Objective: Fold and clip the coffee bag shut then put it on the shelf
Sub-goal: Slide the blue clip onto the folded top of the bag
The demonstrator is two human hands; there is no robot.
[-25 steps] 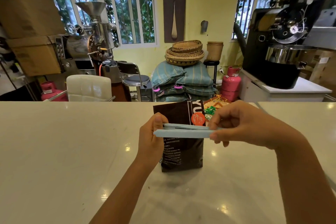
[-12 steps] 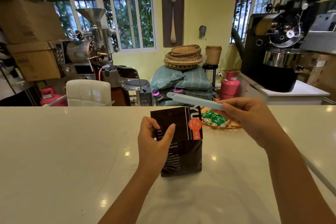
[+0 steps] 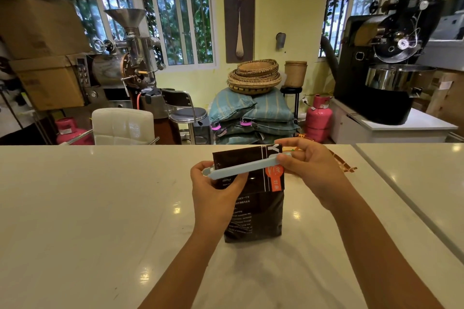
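Seen from head height, looking down at a pale glossy bench point(image 3: 88, 208). Dark brown coffee bag point(image 3: 256, 213) upright at bench centre, top folded over toward the viewer, orange label strip point(image 3: 275, 178) down the folded flap's right side. Long pale blue bag clip point(image 3: 241, 167) lying across the fold, tilted, right end higher & farther. Left hand point(image 3: 213, 195) at the clip's left end, thumb on the flap just under the clip, grip closed on clip end and bag top together. Right hand point(image 3: 308, 168) at the clip's right end, fingertips pinching it, grip closed on the clip. Can't tell whether the clip is snapped shut. Both forearms bare, reaching in from the near edge. Partly hidden behind the right hand, a small woven tray point(image 3: 341, 162) on the bench. Beyond the far edge: white chair back point(image 3: 123, 125) at left, stacked teal sacks point(image 3: 251, 113) w/ woven baskets point(image 3: 254, 75) on top at centre, pink gas cylinder point(image 3: 318, 118) to their right, black roaster point(image 3: 386, 57) far right.
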